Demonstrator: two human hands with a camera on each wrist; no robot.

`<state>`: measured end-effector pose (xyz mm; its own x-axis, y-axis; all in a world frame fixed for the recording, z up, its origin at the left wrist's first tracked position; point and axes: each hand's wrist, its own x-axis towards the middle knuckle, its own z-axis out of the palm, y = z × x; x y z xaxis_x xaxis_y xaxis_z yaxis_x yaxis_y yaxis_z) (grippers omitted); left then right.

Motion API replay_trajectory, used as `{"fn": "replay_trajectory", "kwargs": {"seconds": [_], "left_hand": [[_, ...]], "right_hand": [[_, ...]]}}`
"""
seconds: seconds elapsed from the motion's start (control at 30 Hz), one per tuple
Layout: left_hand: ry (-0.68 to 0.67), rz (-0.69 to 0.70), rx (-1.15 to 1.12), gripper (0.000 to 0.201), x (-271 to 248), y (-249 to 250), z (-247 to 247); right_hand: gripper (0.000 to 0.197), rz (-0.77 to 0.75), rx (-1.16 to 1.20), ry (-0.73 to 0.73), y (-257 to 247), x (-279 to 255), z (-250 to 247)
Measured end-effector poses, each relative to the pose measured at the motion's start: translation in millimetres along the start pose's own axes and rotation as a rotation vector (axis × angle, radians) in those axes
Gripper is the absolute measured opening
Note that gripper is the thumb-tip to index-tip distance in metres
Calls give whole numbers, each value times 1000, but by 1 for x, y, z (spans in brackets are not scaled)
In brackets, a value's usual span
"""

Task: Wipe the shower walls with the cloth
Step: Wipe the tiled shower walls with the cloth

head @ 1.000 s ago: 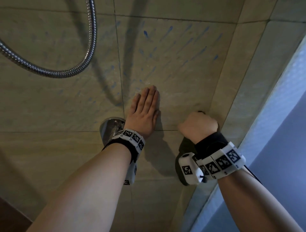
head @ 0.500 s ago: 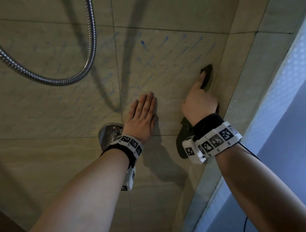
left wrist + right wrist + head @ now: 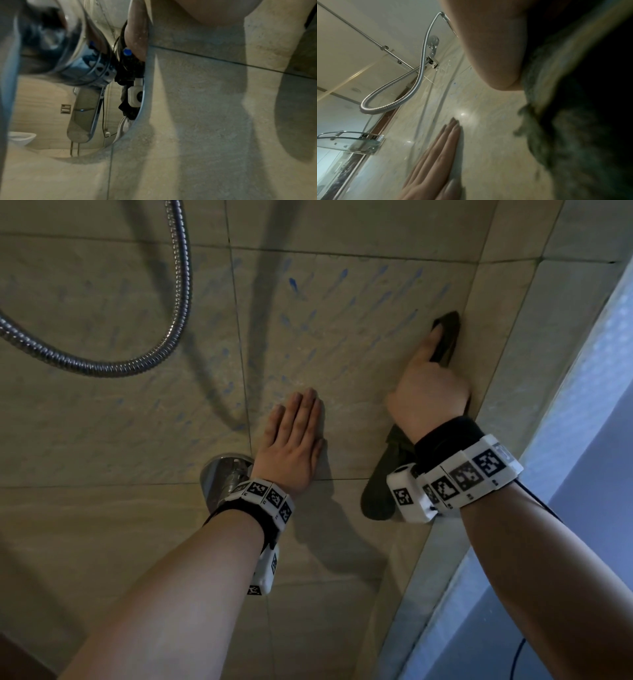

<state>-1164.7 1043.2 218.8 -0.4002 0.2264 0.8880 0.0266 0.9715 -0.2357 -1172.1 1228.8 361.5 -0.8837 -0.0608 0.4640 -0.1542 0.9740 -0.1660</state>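
So the person's left hand (image 3: 294, 446) is lying flat on the beige stone-look tiled shower wall (image 3: 102, 422), fingers straight and pressed together, basically bracing, just beside the round chrome mixer valve (image 3: 222, 474). The right hand (image 3: 428, 398) is working further up, pressing the dark green terry cloth (image 3: 447, 335) against the wall right next to the corner seam, index finger stretched out on top of it. The tail of the cloth is hanging down past the wrist. I can't tell what the other fingers are doing under there.

If I were doing it, I'd be flattening more palm onto the cloth and overlapping strokes toward those pale blue streaks (image 3: 342, 302), which look unwiped so far.

Further off, the ribbed silver shower hose (image 3: 178, 302) is looping down. Only container-ish thing is the curved glass corner shelf with chrome rail (image 3: 351, 143), and I'm seeing nothing clearly sitting in it.
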Motion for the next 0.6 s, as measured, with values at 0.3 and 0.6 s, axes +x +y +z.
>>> {"fn": "replay_trajectory", "kwargs": {"seconds": [0.3, 0.6], "left_hand": [[12, -14, -6, 56, -1, 1, 1], [-21, -14, -11, 58, -2, 0, 0]], "right_hand": [[90, -44, 11, -109, -15, -29, 36], [90, 40, 77, 18, -6, 4, -5]]}}
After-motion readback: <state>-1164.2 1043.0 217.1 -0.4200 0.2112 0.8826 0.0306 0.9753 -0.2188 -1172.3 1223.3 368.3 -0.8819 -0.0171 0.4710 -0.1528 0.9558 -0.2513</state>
